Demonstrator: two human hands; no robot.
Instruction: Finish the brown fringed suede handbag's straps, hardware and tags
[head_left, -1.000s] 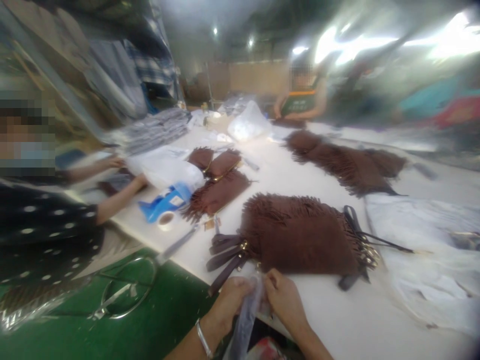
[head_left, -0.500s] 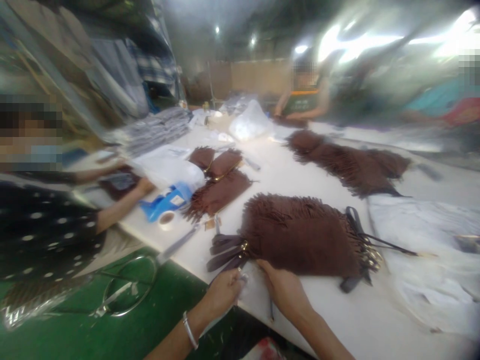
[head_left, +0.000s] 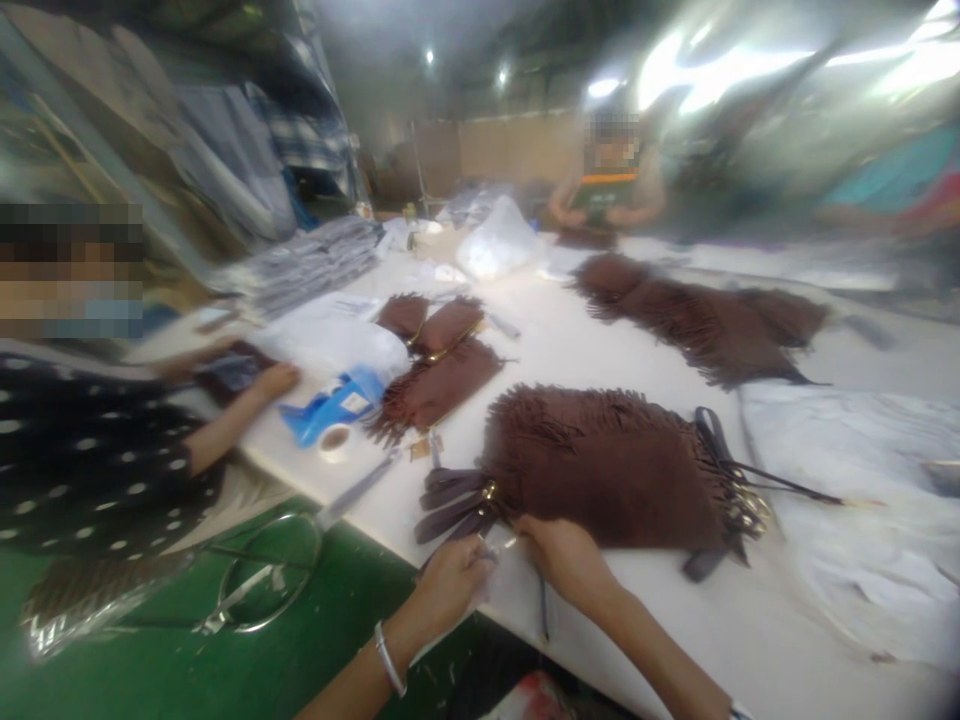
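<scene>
Left hand (head_left: 454,580), right hand (head_left: 564,562): curled; I cannot tell what they pinch.
Fringed bag (head_left: 611,475): brown suede-like rectangle on the table (head_left: 660,625), just beyond both hands.
Small fringed pouches (head_left: 442,385): three.
Tape roll (head_left: 334,438): one, round.

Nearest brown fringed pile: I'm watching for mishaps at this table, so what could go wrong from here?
The dark straps lie close by the left hand and might get dragged along. The right hand is at the edge of the brown pile and could shift it. The grey strip reaches the edge of the table; a bump might knock it off.
</scene>
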